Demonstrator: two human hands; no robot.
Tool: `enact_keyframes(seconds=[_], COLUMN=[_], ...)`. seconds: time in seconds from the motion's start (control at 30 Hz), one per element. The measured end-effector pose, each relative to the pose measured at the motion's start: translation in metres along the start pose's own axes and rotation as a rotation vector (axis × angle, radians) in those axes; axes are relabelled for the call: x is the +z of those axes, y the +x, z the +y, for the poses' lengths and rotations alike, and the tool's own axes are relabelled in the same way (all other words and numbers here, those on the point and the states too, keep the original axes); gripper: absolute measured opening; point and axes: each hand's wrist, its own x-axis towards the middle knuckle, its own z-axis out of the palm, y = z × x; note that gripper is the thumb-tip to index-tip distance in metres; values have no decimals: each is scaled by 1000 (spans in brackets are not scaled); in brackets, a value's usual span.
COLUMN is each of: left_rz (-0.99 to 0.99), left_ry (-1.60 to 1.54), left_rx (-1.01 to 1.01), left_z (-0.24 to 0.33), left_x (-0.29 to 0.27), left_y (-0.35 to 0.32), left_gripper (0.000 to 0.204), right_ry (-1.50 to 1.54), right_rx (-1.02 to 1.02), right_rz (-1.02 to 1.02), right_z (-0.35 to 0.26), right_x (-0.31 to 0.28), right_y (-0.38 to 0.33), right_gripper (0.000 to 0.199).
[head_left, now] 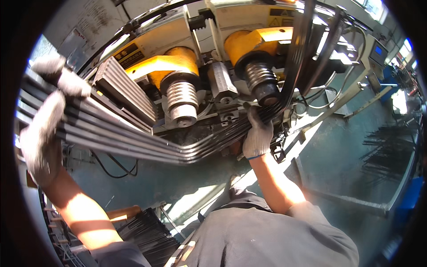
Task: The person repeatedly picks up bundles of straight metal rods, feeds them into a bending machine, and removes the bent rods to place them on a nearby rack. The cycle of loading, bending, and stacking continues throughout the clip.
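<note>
Several dark metal bars (126, 135) lie side by side as one bundle across my view. They bend near the middle and again at the right, where they rise past the right ribbed roller (259, 75). My left hand (42, 142), in a pale work glove, grips the bundle at its left end, slightly blurred. Just beyond it, another gloved hand (66, 80), apparently a co-worker's, is at the same end. In a pale glove with a blue cuff edge, my right hand (258, 139) holds the bars from below, close to the right roller.
A bending machine with yellow arms (178, 62) and a left ribbed roller (181, 100) stands ahead. A grooved block (122, 91) sits left of it. A control panel (378, 52) is at far right. Stacks of dark bars (149, 236) lie lower left and right on the floor.
</note>
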Motion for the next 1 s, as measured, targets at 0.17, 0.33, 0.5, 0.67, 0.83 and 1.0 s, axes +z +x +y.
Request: enact_keyframes(seconds=[0.17,0.33,0.5,0.67,0.83,1.0], left_rz=[107,8,81,-212,-193,-268], left_ry=[-341,-655,-981,-1277,-1183,-883], left_rx=[64,99,-453,-1069,-1565,-1046], left_z=[-20,-68,-131,-156,-184,-95], left_x=[6,8,193,375,463,523], left_y=[-109,-192,-313,-439,-505,-468], left_gripper=[40,38,33,36,55,38], right_ry=[-224,-223,-611,-1076,-1682,-1925], right_rx=[-12,-210,-645,-886,-821,-458], right_rz=[124,348,620,909,1060,1101], right_z=[-28,-172,-359,-527,-642,-690], right_x=[-112,-255,-410,-531,-647,-854], right_y=[-69,-140,-205,-221,-158,-32], right_gripper=[13,12,18,24,27,43])
